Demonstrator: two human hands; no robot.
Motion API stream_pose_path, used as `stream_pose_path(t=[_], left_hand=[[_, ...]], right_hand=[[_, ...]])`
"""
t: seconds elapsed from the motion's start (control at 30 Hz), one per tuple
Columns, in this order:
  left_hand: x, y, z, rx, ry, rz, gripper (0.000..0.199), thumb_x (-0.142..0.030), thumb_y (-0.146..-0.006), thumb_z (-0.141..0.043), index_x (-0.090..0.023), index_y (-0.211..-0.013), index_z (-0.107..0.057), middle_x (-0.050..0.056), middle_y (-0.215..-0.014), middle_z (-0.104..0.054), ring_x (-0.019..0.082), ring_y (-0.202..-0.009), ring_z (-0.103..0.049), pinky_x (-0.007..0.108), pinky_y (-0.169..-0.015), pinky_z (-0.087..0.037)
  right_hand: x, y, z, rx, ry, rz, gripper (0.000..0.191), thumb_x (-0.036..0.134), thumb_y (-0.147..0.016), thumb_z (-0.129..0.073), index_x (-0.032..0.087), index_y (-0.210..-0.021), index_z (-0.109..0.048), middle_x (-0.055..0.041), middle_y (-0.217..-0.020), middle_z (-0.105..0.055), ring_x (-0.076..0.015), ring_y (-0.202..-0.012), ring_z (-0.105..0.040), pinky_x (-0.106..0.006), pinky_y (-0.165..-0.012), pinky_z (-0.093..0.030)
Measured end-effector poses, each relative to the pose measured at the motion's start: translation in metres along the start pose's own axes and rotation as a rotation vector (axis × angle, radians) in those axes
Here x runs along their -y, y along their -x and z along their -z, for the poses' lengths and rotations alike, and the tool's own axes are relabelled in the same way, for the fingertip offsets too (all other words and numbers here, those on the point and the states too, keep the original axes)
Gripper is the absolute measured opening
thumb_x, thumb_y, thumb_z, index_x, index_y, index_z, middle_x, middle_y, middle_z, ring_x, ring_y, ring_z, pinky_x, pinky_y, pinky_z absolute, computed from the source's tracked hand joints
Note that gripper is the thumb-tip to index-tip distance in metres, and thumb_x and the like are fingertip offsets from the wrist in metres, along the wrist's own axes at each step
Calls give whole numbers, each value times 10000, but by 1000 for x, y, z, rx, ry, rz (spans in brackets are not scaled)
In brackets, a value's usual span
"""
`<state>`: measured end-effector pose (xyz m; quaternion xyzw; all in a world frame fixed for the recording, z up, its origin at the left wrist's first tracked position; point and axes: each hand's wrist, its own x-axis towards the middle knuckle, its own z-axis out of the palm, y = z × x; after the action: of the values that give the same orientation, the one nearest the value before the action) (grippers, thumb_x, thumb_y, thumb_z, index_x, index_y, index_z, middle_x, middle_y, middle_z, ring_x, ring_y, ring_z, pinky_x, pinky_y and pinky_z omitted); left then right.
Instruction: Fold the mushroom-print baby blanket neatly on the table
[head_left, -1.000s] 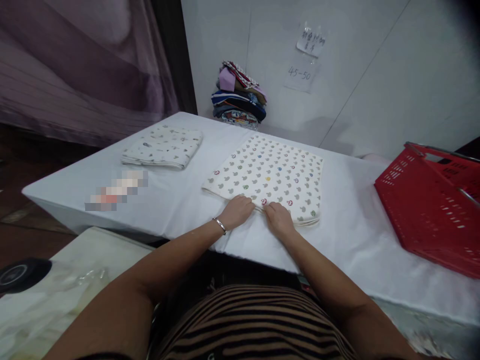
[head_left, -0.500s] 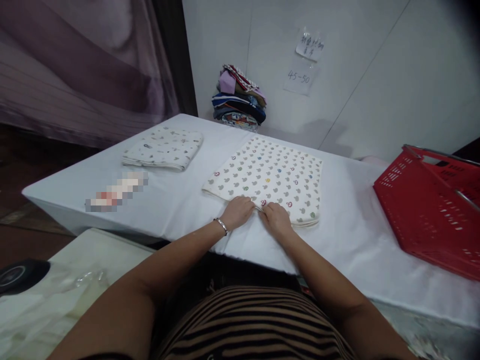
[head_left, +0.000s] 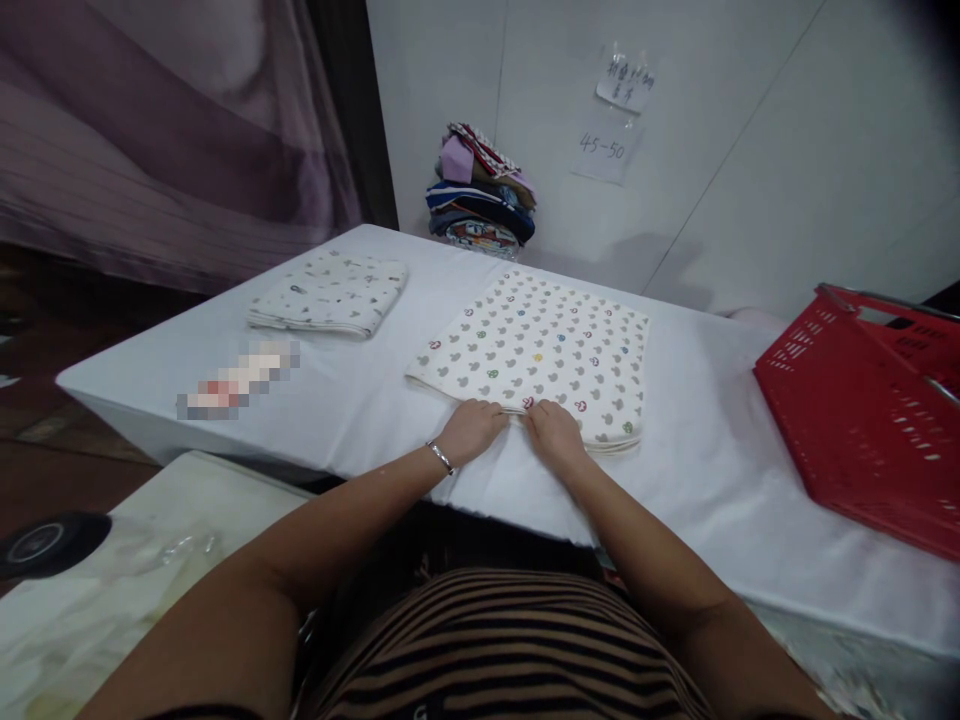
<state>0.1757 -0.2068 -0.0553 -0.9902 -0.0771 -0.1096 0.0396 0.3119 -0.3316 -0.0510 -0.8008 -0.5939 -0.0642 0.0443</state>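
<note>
A folded white cloth with a grey mushroom-like print and a few coloured motifs lies flat on the white-covered table in front of me. My left hand, a silver bracelet on its wrist, grips the cloth's near edge with curled fingers. Just beside it, my right hand pinches the same edge, a small gap apart from the left. The fingertips are partly hidden at the fold. Another folded white cloth, with a sparser print, rests to the left.
A red plastic basket stands on the right of the table. Folded fabrics are piled behind the far edge. A pixelated item lies at left. Below it, a lower white surface carries a dark round object.
Both hands stay at the cloth's near edge, with the fingers slightly shifted along it. The view has tilted slightly; the cloths and basket remain in place.
</note>
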Motion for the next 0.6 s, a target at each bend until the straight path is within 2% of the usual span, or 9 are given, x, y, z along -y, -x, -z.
stream_pose_path(t=[0.13, 0.3, 0.43, 0.6], left_hand=[[-1, -8, -4, 63, 8, -1, 239, -183, -905, -389, -148, -833, -614, 59, -809, -621, 160, -700, -557, 304, -617, -351], [-3, -9, -3, 56, 42, 3, 264, -140, -897, -352, -125, -834, -608, 80, -799, -616, 175, -705, -570, 310, -620, -376], [-4, -6, 5, 54, 53, 51, 283, -185, -914, -337, -136, -855, -608, 76, -802, -607, 177, -725, -576, 306, -628, -388], [-7, -8, 13, 78, 91, 111, 283, -265, -922, -352, -154, -878, -609, 73, -847, -601, 179, -755, -578, 302, -641, -398]], right_hand=[[-1, 1, 0, -3, 2, 3, 276, 294, -968, -351, 163, -997, -593, -84, -960, -598, -186, -887, -519, -290, -747, -364], [-1, 4, -3, -46, -5, 15, 276, 290, -966, -358, 165, -964, -604, -78, -936, -594, -185, -861, -508, -292, -728, -352], [1, 7, -3, -72, -35, 54, 277, 291, -960, -363, 168, -988, -610, -84, -943, -590, -188, -860, -494, -295, -733, -343], [1, 8, -4, -90, -43, 74, 243, 359, -916, -465, 171, -977, -606, -77, -954, -583, -200, -885, -485, -299, -752, -345]])
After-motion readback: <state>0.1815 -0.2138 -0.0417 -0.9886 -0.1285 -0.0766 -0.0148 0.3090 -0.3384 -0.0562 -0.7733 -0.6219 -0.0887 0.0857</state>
